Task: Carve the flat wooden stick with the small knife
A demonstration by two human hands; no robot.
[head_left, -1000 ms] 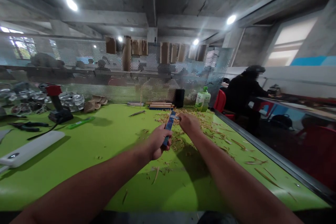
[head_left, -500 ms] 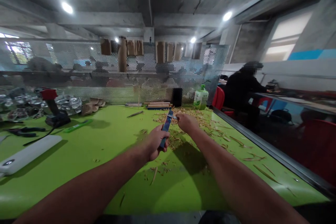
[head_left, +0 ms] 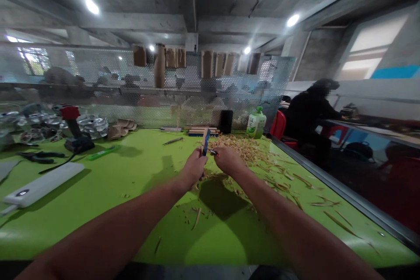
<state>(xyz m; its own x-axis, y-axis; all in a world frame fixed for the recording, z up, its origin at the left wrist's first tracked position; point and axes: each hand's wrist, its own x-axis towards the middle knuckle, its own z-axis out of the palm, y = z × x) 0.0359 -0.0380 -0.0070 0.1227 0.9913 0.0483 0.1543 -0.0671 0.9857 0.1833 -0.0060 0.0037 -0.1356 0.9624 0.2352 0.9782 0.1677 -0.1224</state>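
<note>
Near the middle of the green table (head_left: 131, 218), my left hand (head_left: 194, 166) is closed around a narrow blue piece (head_left: 205, 143) that stands up from the fist, with a pale wood-coloured side showing. Just right of it, my right hand (head_left: 229, 160) is closed on a small knife-like tool (head_left: 214, 152) with a metal tip and a bit of red. The tool's tip points left, close to the blue piece; whether they touch is unclear. Under and beyond both hands lie wood shavings (head_left: 243, 146).
At the left are a red and black drill (head_left: 71, 124), black pliers (head_left: 42, 156), a green cutter (head_left: 103, 152) and a white bar (head_left: 46, 184). Behind stand a green bottle (head_left: 256, 124) and a black phone-like slab (head_left: 226, 121). A person (head_left: 311, 109) sits at the right.
The blue piece has turned in my left hand, so its pale side now shows. My right hand's tool has come down slightly, off the blue face. The view has shifted a little left.
</note>
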